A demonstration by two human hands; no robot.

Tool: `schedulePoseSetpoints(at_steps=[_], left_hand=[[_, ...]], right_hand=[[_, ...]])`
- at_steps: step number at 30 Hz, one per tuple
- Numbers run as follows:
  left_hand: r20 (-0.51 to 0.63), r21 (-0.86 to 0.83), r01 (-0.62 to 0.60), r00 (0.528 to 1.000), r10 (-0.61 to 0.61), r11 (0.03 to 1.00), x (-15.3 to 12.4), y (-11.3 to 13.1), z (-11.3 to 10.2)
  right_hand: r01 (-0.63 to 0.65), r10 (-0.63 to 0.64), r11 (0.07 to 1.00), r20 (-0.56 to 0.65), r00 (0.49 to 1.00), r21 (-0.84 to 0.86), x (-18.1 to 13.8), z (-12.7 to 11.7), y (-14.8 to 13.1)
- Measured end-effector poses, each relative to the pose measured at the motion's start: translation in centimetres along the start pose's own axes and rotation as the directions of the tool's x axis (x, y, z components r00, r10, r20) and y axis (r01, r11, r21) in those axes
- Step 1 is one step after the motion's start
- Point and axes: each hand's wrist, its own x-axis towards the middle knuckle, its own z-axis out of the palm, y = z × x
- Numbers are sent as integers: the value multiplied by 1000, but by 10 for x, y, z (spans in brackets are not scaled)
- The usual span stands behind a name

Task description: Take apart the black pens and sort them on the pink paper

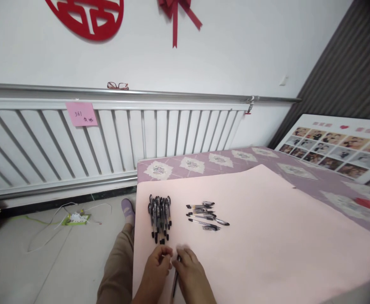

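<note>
My left hand (158,262) and my right hand (189,267) meet low over a pink sheet (267,236). Between them is a black pen (175,280), its barrel running down toward me. My right hand's fingers pinch the pen's upper end. My left hand's fingers are curled and pressed against that same end; I cannot make out what they grip. Just beyond the hands lies a bundle of several black pens (160,216). To its right lie several loose pen parts and caps (205,214).
The pink sheet covers a purple patterned bedspread (222,160). A white radiator (109,139) with a pink note (81,113) and glasses (117,85) on top runs along the wall. A power strip (75,218) with cables lies on the floor. A photo board (336,147) leans at right.
</note>
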Motion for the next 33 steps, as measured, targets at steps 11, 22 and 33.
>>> schedulePoseSetpoints(at_steps=[11,22,33], left_hand=[[-264,-460,60,944,-200,886,2,2,-21],[256,-278,141,964,-68,950,7,-19,27],[204,-358,192,971,-124,914,7,-22,22]], right_hand=[[-89,93,995,-95,991,45,-30,-25,38],[-122,171,833,-42,984,540,-21,-35,-2],[-182,184,903,32,982,389,-20,-24,6]])
